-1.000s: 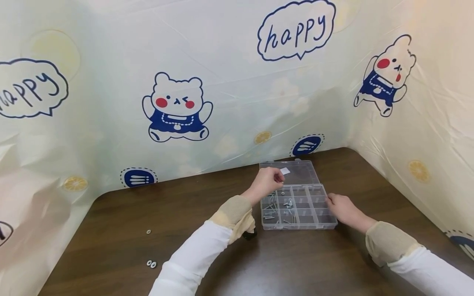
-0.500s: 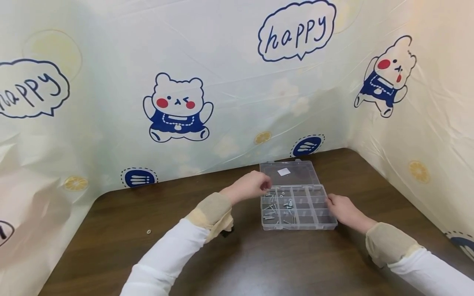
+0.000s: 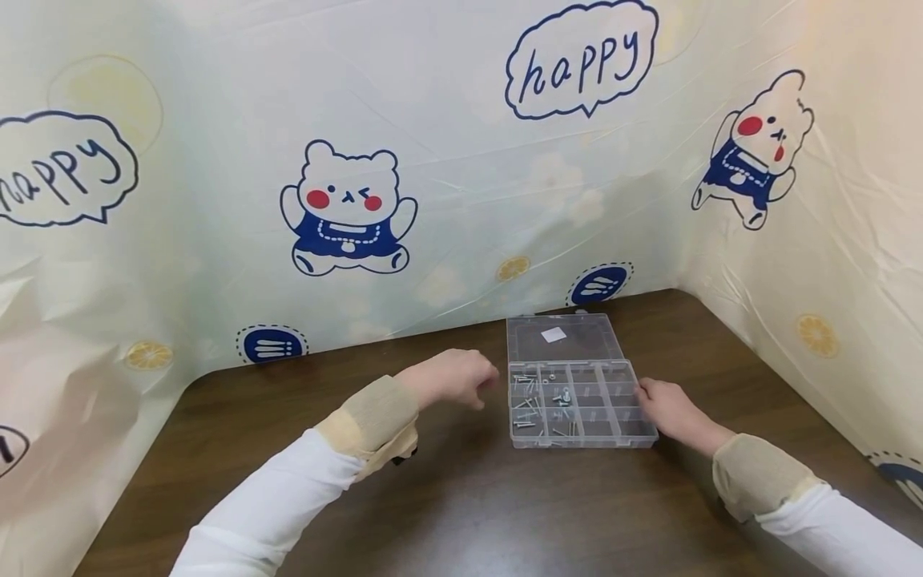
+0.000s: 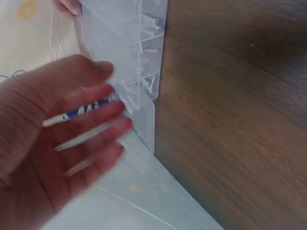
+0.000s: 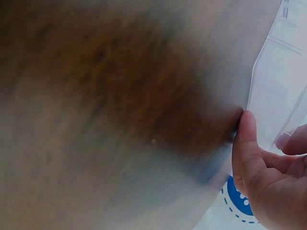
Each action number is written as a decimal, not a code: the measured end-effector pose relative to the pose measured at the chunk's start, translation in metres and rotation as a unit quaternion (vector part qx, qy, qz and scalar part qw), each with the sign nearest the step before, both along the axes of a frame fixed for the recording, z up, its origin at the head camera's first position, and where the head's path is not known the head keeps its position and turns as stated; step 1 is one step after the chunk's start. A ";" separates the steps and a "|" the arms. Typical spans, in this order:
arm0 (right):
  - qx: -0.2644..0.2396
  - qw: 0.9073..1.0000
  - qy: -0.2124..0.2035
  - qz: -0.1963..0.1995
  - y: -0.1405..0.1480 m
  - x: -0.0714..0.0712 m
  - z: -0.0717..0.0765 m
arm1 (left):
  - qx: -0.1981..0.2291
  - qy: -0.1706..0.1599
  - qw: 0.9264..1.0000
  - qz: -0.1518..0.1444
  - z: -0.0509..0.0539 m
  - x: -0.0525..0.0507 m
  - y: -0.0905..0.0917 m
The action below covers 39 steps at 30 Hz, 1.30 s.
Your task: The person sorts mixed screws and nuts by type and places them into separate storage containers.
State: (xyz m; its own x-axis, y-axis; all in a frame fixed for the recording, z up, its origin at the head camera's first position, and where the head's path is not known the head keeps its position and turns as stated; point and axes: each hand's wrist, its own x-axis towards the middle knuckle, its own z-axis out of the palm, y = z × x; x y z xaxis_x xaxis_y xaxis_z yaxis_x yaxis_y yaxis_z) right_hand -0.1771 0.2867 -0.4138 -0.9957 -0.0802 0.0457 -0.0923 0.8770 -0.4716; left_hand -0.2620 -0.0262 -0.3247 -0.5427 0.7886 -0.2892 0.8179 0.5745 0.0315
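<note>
A clear plastic compartment box [image 3: 587, 441] stands on the table with its lid [image 3: 580, 340] folded back. Screws [image 3: 525, 403] lie in its left column; the second column holds more screws, bolts [image 3: 562, 397] and a small washer [image 3: 552, 377]. My left hand [image 3: 453, 377] hovers left of the box, apart from it. In the left wrist view its fingers [image 4: 103, 112] are spread, loosely bent, with nothing between them. My right hand [image 3: 667, 407] pinches the box's right side; the right wrist view has its thumb and a finger at the wall [image 5: 276, 67].
A white paper slip [image 3: 554, 335] shows on the lid. Behind the brown wooden table [image 3: 461, 497] hangs a printed sheet [image 3: 461, 184], also along both sides. My left sleeve [image 3: 267, 497] covers part of the table's left half.
My left hand has moved left and away from the box, its fingers loosening. The left arm now covers the washers seen earlier on the table. My right hand stays at the box.
</note>
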 end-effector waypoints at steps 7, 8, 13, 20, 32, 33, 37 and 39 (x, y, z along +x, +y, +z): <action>0.001 1.000 0.003 -0.002 0.000 0.000 0.000 | -0.066 -0.059 0.994 0.070 -0.001 0.006 -0.019; 0.001 1.000 0.005 -0.002 -0.001 0.000 0.000 | -0.071 -0.070 0.992 0.076 -0.002 0.006 -0.022; 0.002 1.000 0.008 -0.005 -0.001 0.001 0.000 | -0.082 -0.115 0.985 0.096 -0.005 0.005 -0.037; -0.002 1.000 0.002 -0.002 -0.001 0.000 0.002 | -0.067 -0.143 0.981 0.117 0.000 0.010 -0.066; -0.001 1.000 0.005 -0.004 -0.002 0.001 0.001 | -0.011 -0.150 0.979 0.140 -0.001 0.034 -0.123; -0.001 1.000 0.006 -0.003 -0.001 0.000 0.001 | -0.003 -0.152 0.977 0.146 -0.001 0.036 -0.128; -0.004 1.000 0.005 -0.002 -0.001 0.000 0.001 | 0.024 -0.145 0.979 0.142 -0.002 0.041 -0.145; -0.006 1.000 0.004 -0.003 -0.001 0.000 0.001 | 0.036 -0.139 0.980 0.137 -0.002 0.043 -0.152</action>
State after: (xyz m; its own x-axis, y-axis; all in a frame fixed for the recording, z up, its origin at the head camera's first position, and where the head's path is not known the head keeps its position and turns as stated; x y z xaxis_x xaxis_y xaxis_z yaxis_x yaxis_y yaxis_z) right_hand -0.1768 0.2861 -0.4133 -0.9958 -0.0743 0.0535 -0.0909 0.8721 -0.4808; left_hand -0.2189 -0.1785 -0.3270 -0.6453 0.6481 -0.4044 0.5872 0.7594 0.2802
